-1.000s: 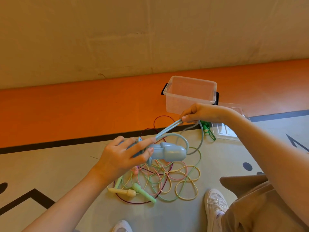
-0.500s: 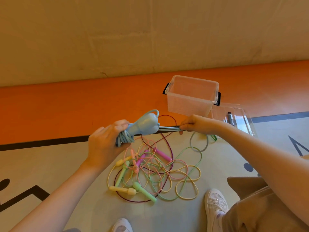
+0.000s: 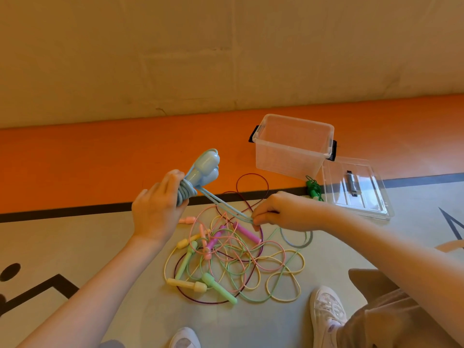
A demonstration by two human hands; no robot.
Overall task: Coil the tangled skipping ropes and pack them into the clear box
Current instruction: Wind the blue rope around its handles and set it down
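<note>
My left hand (image 3: 157, 209) grips the pale blue skipping rope (image 3: 203, 169) by its two handles, with several turns of cord wound round them. Two strands of that blue cord run down to my right hand (image 3: 281, 212), which pinches them just above the pile. A tangle of skipping ropes (image 3: 231, 254), yellow, green, pink and dark purple, lies on the floor between my arms. The clear box (image 3: 291, 149) stands open and empty behind the pile, on the orange strip.
The box's clear lid (image 3: 356, 189) lies flat to the right of the box. A small dark green rope (image 3: 313, 189) sits between box and lid. My white shoes (image 3: 326, 312) and a bent knee are at the lower right. A wall rises behind.
My left hand has tipped the blue handles upward and lifted them. My right hand has dropped lower toward the pile, so the blue strands now slope down to the right.
</note>
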